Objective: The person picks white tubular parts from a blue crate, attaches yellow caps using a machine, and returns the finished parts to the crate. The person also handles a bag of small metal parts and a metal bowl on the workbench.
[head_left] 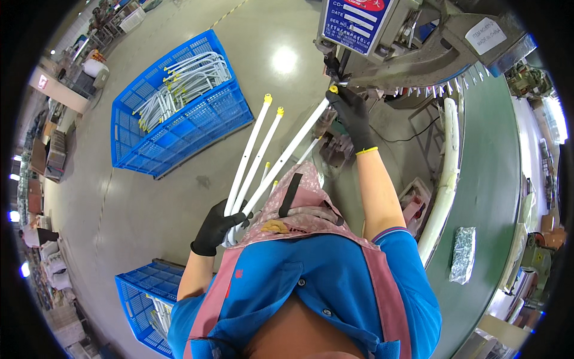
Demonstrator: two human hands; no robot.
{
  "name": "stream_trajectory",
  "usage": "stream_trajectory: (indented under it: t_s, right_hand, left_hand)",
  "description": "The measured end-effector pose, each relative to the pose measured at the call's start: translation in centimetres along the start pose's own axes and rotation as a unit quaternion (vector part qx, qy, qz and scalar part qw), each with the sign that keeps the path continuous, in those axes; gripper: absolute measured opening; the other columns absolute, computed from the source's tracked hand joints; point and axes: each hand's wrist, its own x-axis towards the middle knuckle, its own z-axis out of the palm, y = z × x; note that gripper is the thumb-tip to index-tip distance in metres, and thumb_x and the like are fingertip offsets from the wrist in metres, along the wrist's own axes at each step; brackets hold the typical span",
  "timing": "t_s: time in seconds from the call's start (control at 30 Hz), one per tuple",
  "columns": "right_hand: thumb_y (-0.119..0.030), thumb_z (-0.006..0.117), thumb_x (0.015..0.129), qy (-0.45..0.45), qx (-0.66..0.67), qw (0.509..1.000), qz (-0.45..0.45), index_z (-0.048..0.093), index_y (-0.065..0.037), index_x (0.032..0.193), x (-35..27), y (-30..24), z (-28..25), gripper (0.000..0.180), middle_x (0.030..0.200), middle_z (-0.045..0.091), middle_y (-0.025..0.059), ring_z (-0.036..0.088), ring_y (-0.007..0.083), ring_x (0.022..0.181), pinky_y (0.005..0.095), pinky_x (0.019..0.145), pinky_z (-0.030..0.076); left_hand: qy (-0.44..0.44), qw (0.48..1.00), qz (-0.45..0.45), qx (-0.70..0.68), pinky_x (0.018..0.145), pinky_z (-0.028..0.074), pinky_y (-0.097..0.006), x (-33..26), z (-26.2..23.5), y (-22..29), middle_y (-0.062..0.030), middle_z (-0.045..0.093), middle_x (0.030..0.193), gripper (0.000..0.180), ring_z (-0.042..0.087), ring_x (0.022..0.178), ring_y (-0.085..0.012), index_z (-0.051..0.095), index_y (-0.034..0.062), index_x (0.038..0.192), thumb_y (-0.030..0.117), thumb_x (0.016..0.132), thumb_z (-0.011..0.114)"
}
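The left forearm (195,274) is angled forward and slightly inward; the black-gloved left hand (216,228) is held to the left, its fingers curled in a closed grip. The right forearm (380,185) is extended farther forward, the black-gloved right hand (351,115) being observed with fingers bent.

White tubes (305,128) tipped in yellow contrast with a black left glove (215,230) and a black right glove (351,113), the latter edged in yellow. A pink apron (308,218) bears a pale print, possibly floral, though its folds blur the pattern. The shirt (359,263) is vivid blue, the crates (203,131) bright blue, the floor (179,203) grey, the tabletop (490,179) green, the packet (463,254) silvery.
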Motion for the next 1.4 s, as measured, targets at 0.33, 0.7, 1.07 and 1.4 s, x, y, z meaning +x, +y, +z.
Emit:
stream_trajectory:
  t_s: [0.33,0.7,1.07,1.4]
  right_hand:
    - [-0.015,0.067,0.085,-0.082,0.1,0.991,-0.023,0.065,0.002,0.105,0.6,2.0,-1.0,0.027,0.092,0.066,0.0015,0.057,0.0092,0.086,0.0244,0.08,0.045]
    - [-0.017,0.051,0.089,-0.151,-0.038,0.988,0.009,0.063,0.003,0.082,5.7,5.5,0.4,0.024,0.083,0.067,0.0091,0.061,0.0184,0.078,0.0324,0.075,0.046]
    - [-0.02,0.057,0.09,-0.129,0.164,0.971,0.114,0.056,0.002,0.1,5.2,8.0,0.1,0.024,0.09,0.064,0.0079,0.061,0.0165,0.08,0.0314,0.073,0.049]
    - [-0.032,0.052,0.093,-0.147,0.01,0.982,0.122,0.059,0.005,0.09,4.6,10.3,0.4,0.038,0.083,0.064,0.0106,0.059,0.0223,0.077,0.0355,0.069,0.046]
  left_hand:
    - [-0.004,0.999,0.012,0.05,0.071,0.05,-0.031,-1.9,0.4,2.1,-0.0117,0.064,0.091,0.048,0.061,0.076,-0.0172,0.05,-0.0023,0.12,0.019,0.08,0.066]
    - [-0.062,0.998,0.01,0.03,0.07,0.05,-0.027,-0.3,0.2,0.1,-0.0079,0.064,0.089,0.029,0.06,0.077,-0.0135,0.056,-0.0003,0.108,0.013,0.083,0.063]
    - [-0.074,0.996,0.035,0.046,0.071,0.049,-0.028,-0.9,-1.4,0.7,-0.0076,0.064,0.089,0.03,0.06,0.079,-0.0136,0.056,-0.0006,0.106,0.019,0.084,0.062]
    - [-0.069,0.996,0.015,0.048,0.07,0.048,-0.027,0.1,-2.3,0.1,-0.0053,0.063,0.086,0.029,0.059,0.078,-0.0117,0.056,0.0014,0.105,0.021,0.085,0.063]
